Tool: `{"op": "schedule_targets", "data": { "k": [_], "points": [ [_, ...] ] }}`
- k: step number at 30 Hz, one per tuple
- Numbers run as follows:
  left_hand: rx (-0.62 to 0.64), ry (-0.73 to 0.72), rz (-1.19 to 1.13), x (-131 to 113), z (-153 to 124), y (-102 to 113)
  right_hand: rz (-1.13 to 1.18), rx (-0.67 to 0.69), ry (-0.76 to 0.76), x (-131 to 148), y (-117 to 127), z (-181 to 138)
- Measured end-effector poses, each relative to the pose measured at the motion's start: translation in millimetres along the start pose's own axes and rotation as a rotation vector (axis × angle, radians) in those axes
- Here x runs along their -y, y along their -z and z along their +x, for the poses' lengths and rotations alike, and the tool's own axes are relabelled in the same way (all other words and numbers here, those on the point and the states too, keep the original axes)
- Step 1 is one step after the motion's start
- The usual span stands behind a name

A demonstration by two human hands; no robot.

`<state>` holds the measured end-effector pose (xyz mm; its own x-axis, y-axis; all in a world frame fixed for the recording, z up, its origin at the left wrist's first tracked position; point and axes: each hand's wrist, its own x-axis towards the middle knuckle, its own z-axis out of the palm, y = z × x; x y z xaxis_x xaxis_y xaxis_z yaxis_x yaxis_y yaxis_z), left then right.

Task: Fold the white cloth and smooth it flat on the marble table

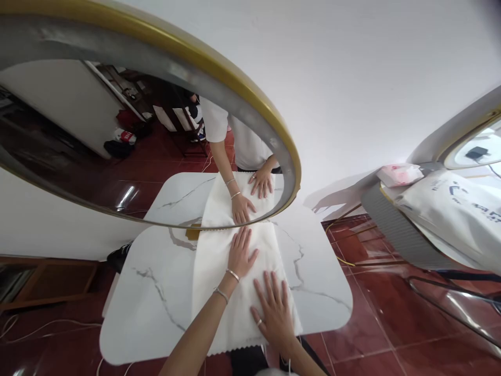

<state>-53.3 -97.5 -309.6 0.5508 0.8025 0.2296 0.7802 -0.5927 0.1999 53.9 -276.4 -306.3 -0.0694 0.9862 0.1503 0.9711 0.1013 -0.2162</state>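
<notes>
A white cloth (213, 292) with a scalloped near edge lies lengthwise over the middle of a white marble-patterned table (136, 313). Flat on its far half rests my left hand (241, 253), fingers stretched out, two bracelets around the wrist. My right hand (274, 308), wearing a ring, is spread on the cloth closer to the near right edge. Neither hand holds anything. A small yellow-brown piece (193, 232) shows beside the cloth's left edge, partly covered, and I cannot make out what it is.
A large gold-framed mirror (289, 156) hangs low over the table's far side, reflecting my hands and the cloth. At right, a grey ribbed-edge table (407, 224) bears a tissue pack (401, 175) and a white printed bag (457, 201). Cables (55, 322) trail over the red-tiled floor (376, 334).
</notes>
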Motion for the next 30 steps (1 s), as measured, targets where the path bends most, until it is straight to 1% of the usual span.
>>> {"op": "schedule_targets", "data": {
  "k": [3,9,11,12,14,16,17,21,23,24,26,28,30],
  "points": [
    [-0.021,0.010,-0.001,32,-15,11,0.015,0.010,0.020,31,-12,8],
    [-0.009,0.035,0.042,112,-52,41,0.096,0.079,0.065,108,-36,28],
    [-0.009,0.025,0.048,127,-58,46,0.104,0.067,0.051,129,-42,34],
    [0.006,-0.006,0.041,130,-58,47,0.103,0.058,0.043,135,-43,36],
    [0.058,-0.108,0.003,124,-53,43,0.096,0.042,0.028,140,-46,37],
    [0.096,-0.181,-0.047,103,-43,35,0.081,0.039,0.011,133,-46,34],
    [0.096,-0.180,-0.067,89,-36,29,0.067,0.039,0.001,126,-45,31],
    [0.061,-0.081,-0.124,28,-15,9,-0.027,0.025,-0.050,86,-35,15],
    [0.058,-0.067,-0.152,7,-11,3,-0.068,0.022,-0.067,72,-29,9],
    [0.057,-0.068,-0.165,2,-10,1,-0.081,0.024,-0.077,69,-27,7],
    [0.055,-0.073,-0.188,2,-12,0,-0.090,0.029,-0.094,71,-25,6],
    [0.053,-0.074,-0.196,14,-17,3,-0.085,0.027,-0.096,84,-26,9],
    [0.051,-0.065,-0.186,34,-24,10,-0.069,0.025,-0.072,102,-29,15]
  ]
}}
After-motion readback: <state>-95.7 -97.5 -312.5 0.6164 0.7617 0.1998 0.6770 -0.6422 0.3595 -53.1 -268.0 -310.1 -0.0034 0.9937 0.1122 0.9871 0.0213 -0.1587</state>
